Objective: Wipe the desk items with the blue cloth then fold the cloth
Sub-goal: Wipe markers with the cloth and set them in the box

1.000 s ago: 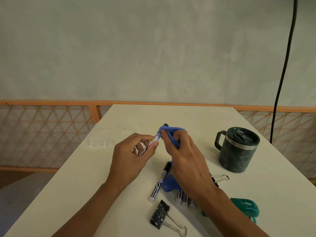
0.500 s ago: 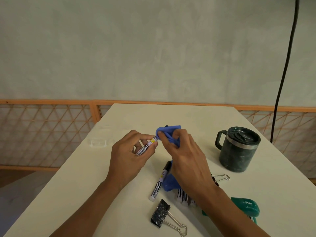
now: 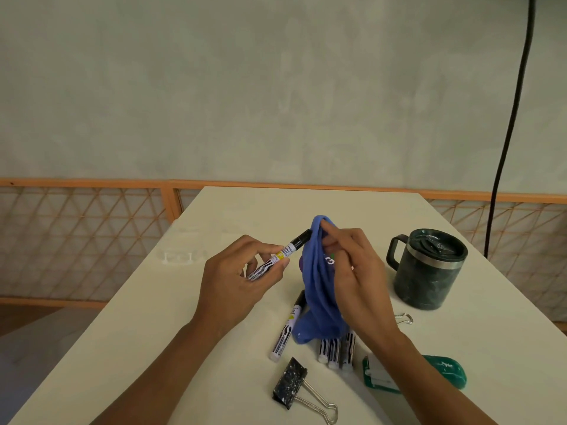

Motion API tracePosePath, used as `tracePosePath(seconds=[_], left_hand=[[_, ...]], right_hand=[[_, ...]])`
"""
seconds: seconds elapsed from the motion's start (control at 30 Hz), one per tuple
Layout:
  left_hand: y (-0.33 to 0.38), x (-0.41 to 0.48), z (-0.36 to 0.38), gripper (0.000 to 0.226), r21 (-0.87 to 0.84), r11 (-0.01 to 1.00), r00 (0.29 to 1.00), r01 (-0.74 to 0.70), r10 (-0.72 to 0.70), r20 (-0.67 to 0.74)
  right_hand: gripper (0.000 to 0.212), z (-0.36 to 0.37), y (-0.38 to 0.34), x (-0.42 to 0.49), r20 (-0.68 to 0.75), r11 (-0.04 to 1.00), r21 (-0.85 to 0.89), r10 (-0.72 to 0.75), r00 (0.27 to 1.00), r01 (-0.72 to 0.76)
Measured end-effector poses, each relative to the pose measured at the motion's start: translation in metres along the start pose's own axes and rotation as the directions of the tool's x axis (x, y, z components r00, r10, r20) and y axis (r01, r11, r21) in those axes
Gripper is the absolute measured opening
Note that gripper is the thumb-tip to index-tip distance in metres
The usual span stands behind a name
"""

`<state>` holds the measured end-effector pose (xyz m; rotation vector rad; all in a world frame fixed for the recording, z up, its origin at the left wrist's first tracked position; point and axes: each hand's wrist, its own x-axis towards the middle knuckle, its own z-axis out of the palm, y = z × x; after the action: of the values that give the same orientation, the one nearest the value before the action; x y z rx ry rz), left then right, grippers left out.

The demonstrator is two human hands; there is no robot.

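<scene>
- Whereas the blue cloth (image 3: 316,289) was bunched over the end of the marker (image 3: 276,259) half a second ago, it is now drawn clear. The marker's black cap shows bare, just beside the cloth's upper edge.
- That suggests this marker's wipe is about done. The loose marker (image 3: 287,328), the cluster of markers (image 3: 336,349), the binder clip (image 3: 290,383) and the lidded mug (image 3: 426,271) may still need wiping, and folding comes last.
- Left hand (image 3: 233,283): fingers and thumb are curled round the marker's barrel, holding it above the desk (image 3: 184,317) with its cap tilted up toward the cloth.
- Right hand (image 3: 359,283): raised, its fingertips pinch the cloth's top. The cloth hangs in a long drape, and its lower end rests on the desk over the cluster of markers.
</scene>
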<state>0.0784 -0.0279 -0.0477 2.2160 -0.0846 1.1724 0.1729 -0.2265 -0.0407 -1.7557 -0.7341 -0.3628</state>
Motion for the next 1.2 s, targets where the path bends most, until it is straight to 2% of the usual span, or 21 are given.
tracePosePath(seconds=[0.1,0.33,0.43,0.53,0.63,0.8,0.9,0.97,1.0,1.03,1.07,1.1,1.13,1.17,1.2], left_hand=[[-0.001,0.0,0.001,0.021,0.001,1.0,1.0,-0.023,0.023,0.017],[-0.001,0.001,-0.001,0.02,-0.033,0.999,0.998,-0.029,0.031,0.062],[-0.002,0.002,-0.002,0.018,-0.01,1.0,0.999,-0.019,0.02,0.038],[-0.003,0.003,-0.003,0.018,0.0,1.0,1.0,-0.012,0.012,0.017],[-0.002,0.003,-0.003,0.02,0.006,1.0,0.999,-0.028,0.028,0.017],[-0.001,0.003,-0.005,0.021,0.003,0.999,0.999,-0.037,0.037,0.022],[-0.003,0.005,-0.007,0.019,0.012,1.0,1.0,-0.023,0.023,0.0],[-0.004,0.006,-0.008,0.019,0.01,1.0,0.999,0.007,-0.006,-0.035],[-0.004,0.006,-0.009,0.019,0.014,1.0,0.999,0.022,-0.021,-0.047],[-0.004,0.006,-0.01,0.019,0.025,0.999,0.998,0.033,-0.031,-0.055],[-0.004,0.006,-0.011,0.02,0.038,0.999,0.997,0.039,-0.037,-0.061],[-0.004,0.006,-0.012,0.02,0.05,0.998,0.997,0.041,-0.038,-0.065],[-0.004,0.006,-0.012,0.021,0.059,0.998,0.997,0.039,-0.034,-0.069],[-0.004,0.006,-0.012,0.022,0.066,0.997,0.997,0.031,-0.026,-0.072],[-0.003,0.006,-0.013,0.023,0.072,0.997,0.997,0.022,-0.017,-0.074]], right_hand=[[0.029,-0.002,-0.004,0.005,0.013,0.992,0.104,0.07,0.997,-0.071],[0.02,-0.009,-0.015,0.007,0.151,0.902,0.343,0.222,0.963,-0.262],[0.022,-0.013,-0.016,0.008,0.142,0.909,0.346,0.197,0.97,-0.235],[0.019,-0.012,-0.013,0.006,0.036,0.991,0.136,0.002,0.999,-0.007],[0.025,-0.01,-0.011,0.004,0.048,0.971,-0.132,-0.196,0.98,0.2],[0.035,-0.012,-0.003,0.005,0.176,0.942,-0.188,-0.247,0.953,0.279],[0.045,-0.011,0.001,0.004,0.165,0.867,-0.359,-0.304,0.938,0.344],[0.044,-0.01,-0.001,0.003,0.171,0.805,-0.46,-0.333,0.927,0.374],[0.04,-0.008,-0.004,0.001,0.203,0.811,-0.455,-0.308,0.929,0.368],[0.033,-0.004,-0.01,-0.003,0.225,0.859,-0.408,-0.234,0.946,0.31],[0.021,0.001,-0.019,-0.005,0.232,0.926,-0.326,-0.117,0.966,0.19],[0.009,0.006,-0.03,-0.006,0.239,0.982,-0.186,0.057,0.969,-0.012],[0.013,0.008,-0.032,-0.006,0.216,0.983,-0.086,0.18,0.96,-0.165],[0.016,0.011,-0.032,-0.005,0.199,0.977,-0.005,0.211,0.957,-0.215],[0.013,0.011,-0.029,-0.004,0.168,0.979,0.011,0.2,0.965,-0.204]])
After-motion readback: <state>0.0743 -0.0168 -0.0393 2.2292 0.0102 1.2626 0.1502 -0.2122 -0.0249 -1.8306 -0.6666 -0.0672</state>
